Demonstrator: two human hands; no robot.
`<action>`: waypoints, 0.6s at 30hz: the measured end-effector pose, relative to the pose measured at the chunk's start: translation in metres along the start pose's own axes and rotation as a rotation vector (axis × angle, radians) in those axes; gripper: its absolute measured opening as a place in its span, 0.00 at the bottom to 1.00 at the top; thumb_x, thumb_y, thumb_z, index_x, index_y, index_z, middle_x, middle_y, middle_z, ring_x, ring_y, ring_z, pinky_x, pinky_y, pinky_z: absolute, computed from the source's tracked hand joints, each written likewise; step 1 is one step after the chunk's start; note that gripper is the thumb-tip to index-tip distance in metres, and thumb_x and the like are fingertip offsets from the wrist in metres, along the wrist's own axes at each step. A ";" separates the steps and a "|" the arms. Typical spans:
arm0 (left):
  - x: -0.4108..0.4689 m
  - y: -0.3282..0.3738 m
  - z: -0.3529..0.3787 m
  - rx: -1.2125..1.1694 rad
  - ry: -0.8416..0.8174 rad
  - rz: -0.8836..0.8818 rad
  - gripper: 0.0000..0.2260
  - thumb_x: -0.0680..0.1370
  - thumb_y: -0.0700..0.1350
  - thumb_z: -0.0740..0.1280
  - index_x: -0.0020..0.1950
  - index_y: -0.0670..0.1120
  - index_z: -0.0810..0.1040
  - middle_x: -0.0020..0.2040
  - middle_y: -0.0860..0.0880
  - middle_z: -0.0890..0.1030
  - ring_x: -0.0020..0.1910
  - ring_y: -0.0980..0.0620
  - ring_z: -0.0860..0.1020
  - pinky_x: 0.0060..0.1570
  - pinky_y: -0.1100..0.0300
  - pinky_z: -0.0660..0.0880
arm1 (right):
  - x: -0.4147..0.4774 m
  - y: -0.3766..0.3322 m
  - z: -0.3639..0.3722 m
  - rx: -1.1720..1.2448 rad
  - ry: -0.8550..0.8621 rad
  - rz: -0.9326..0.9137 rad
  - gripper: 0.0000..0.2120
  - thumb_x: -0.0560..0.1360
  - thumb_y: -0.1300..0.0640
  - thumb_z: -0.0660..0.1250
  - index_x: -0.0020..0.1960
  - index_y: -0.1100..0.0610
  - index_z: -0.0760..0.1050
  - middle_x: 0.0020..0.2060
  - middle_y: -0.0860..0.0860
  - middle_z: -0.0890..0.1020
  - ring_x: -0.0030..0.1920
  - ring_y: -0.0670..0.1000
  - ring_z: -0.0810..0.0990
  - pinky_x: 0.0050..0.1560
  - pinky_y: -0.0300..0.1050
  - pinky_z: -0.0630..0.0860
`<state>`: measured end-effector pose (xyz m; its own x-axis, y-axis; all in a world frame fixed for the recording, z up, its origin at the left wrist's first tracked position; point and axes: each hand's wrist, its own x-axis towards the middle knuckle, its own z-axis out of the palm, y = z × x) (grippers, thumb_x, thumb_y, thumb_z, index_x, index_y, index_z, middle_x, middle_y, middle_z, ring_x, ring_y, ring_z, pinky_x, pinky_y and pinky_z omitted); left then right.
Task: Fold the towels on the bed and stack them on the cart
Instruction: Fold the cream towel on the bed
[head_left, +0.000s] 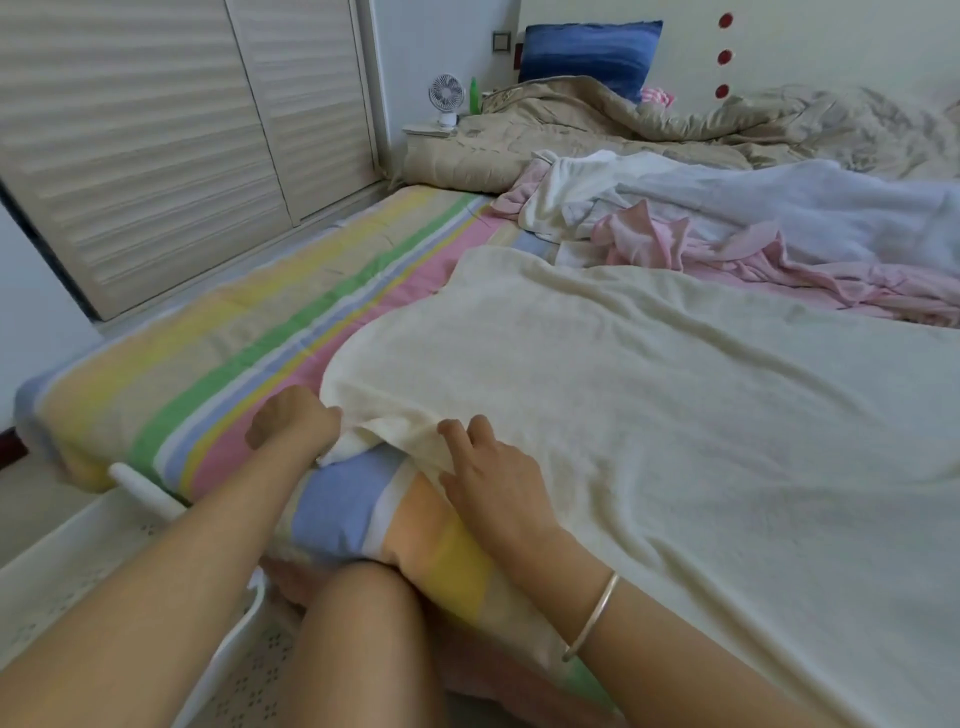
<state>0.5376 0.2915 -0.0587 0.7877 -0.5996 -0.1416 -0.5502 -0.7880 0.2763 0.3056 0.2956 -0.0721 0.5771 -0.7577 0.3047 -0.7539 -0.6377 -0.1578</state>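
Item: cream towel (649, 415), terry pile, spread flat over the striped bedsheet (234, 353), its near hem at the bed edge just above the white cart (67, 571).
Handling (judged): soft, limp and light, with no stiffness, so it sags where unsupported. Best taken at corners or hem.
Hold: left hand (293, 423) is curled round the near corner. Right hand (493, 467) has bent fingers on the hem, thumb hidden, so its grip cannot be told.
Also: a heap of unfolded towels (701, 223) lies beyond.
Markings: none legible.
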 end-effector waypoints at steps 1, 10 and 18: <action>0.000 0.001 0.000 -0.018 0.008 -0.004 0.21 0.79 0.55 0.65 0.55 0.37 0.79 0.48 0.39 0.81 0.48 0.39 0.79 0.40 0.54 0.72 | 0.000 -0.002 0.000 -0.050 0.057 -0.020 0.16 0.66 0.61 0.72 0.52 0.54 0.73 0.40 0.52 0.73 0.26 0.53 0.66 0.23 0.42 0.48; 0.008 -0.054 -0.006 0.218 0.205 0.170 0.19 0.83 0.49 0.58 0.68 0.37 0.66 0.61 0.35 0.77 0.59 0.35 0.76 0.54 0.45 0.73 | -0.023 -0.066 0.000 0.181 0.182 -0.163 0.05 0.64 0.57 0.68 0.30 0.53 0.74 0.30 0.48 0.73 0.32 0.50 0.73 0.23 0.42 0.62; -0.013 -0.052 0.007 0.276 0.312 0.327 0.20 0.79 0.38 0.60 0.71 0.41 0.64 0.63 0.39 0.72 0.60 0.39 0.73 0.55 0.47 0.72 | -0.052 -0.070 0.000 0.464 0.003 -0.120 0.15 0.75 0.50 0.56 0.53 0.49 0.80 0.45 0.46 0.80 0.39 0.49 0.79 0.38 0.45 0.75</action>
<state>0.5539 0.3393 -0.0780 0.5844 -0.7834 0.2115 -0.8005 -0.5993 -0.0076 0.3282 0.3792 -0.0769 0.6497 -0.6753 0.3492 -0.4622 -0.7156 -0.5238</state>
